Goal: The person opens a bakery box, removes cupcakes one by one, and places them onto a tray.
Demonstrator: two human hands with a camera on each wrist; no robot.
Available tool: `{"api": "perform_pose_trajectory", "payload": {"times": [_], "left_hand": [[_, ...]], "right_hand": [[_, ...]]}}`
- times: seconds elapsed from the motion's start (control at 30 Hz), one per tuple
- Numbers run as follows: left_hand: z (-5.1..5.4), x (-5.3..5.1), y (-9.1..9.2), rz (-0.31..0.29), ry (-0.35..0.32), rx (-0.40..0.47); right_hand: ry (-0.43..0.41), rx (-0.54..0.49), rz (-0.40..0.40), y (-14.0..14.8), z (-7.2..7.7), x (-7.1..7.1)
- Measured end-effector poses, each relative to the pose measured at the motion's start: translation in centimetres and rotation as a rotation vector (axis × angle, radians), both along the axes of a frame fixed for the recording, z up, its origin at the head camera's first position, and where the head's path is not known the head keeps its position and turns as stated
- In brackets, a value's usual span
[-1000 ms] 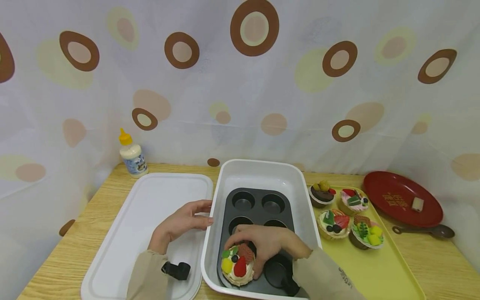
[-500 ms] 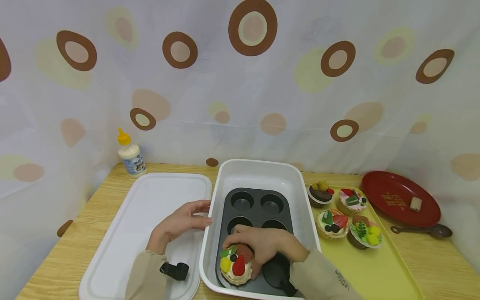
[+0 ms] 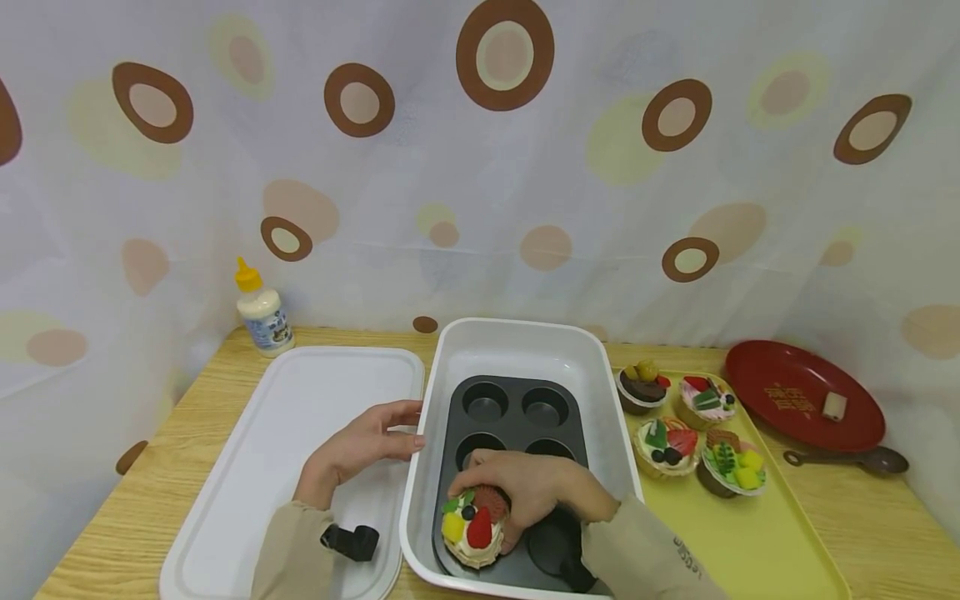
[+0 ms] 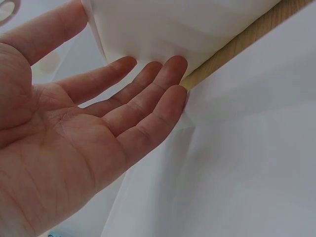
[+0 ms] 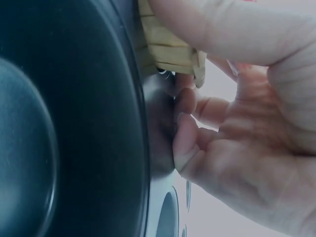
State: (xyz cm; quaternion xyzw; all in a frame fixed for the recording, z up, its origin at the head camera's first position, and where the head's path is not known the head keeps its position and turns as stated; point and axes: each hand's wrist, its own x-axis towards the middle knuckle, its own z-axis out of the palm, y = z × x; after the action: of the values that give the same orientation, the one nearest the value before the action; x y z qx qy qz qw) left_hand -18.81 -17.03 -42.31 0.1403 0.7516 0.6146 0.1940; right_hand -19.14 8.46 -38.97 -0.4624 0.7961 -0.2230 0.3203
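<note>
A dark muffin tin (image 3: 513, 396) lies inside a white tub (image 3: 525, 346). At its near left cup, my right hand (image 3: 536, 483) grips a toy cupcake (image 3: 476, 529) topped with a strawberry, a yellow piece, a green leaf and a brown biscuit. The right wrist view shows the thumb against the pale ridged side of that cupcake (image 5: 170, 49), and the other fingertips near the tin. Whether the cupcake sits fully in the cup is hidden. My left hand (image 3: 363, 446) touches the tub's left wall with loosely bent fingers; its palm (image 4: 74, 143) holds nothing.
On the left lies a white flat tray (image 3: 300, 433), with a yellow-capped bottle (image 3: 266, 317) behind it. Several toy cupcakes (image 3: 667, 450) stand on a yellow tray (image 3: 727, 542) at right. Farther right are a red plate (image 3: 787, 375) holding a small pale block and a dark spoon (image 3: 881, 461).
</note>
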Motion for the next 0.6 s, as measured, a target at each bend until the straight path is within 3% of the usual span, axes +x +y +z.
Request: {"api": "perform_pose_trajectory", "payload": {"times": [0.6], "left_hand": [[-0.06, -0.05, -0.12, -0.006, 0.006, 0.001]], "right_hand": [[0.032, 0.000, -0.022, -0.17, -0.05, 0.08]]}}
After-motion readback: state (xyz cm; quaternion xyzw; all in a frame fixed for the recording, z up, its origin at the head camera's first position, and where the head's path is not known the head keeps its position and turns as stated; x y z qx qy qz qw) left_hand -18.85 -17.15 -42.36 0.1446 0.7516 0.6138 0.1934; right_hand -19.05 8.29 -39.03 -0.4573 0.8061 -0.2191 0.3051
